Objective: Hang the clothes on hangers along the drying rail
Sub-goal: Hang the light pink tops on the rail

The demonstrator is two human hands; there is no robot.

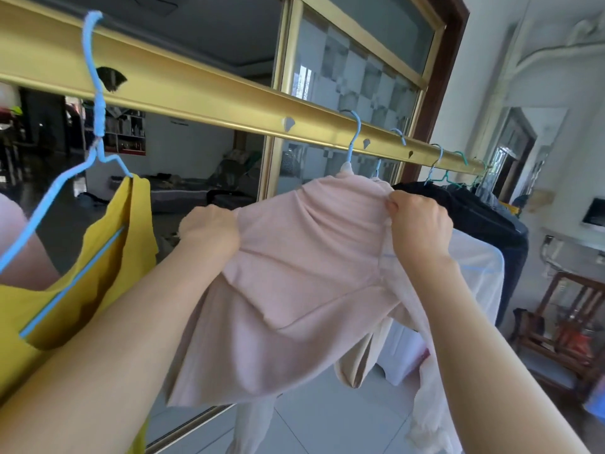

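Most of the work looks done from where I stand: the gold drying rail (196,90) already carries a run of hangers. A yellow garment (98,257) hangs on a blue hanger (95,93) out beyond the left hand (209,231). A sheer white garment (474,273) and dark clothes (474,211) hang past the right hand (419,224). Between the two hands is the pink top (304,273), its pale blue hanger hook (355,132) over the rail just above the right hand. I'd say it is hung but not yet straightened, as the cloth is bunched and creased across the shoulders. Whether more washing waits out of sight, I cannot tell. Both arms reach up and forward. The left hand has its fingers curled into one shoulder of the top, gripping it. The right hand pinches a fold of cloth at the other shoulder, near the collar, knuckles uppermost.
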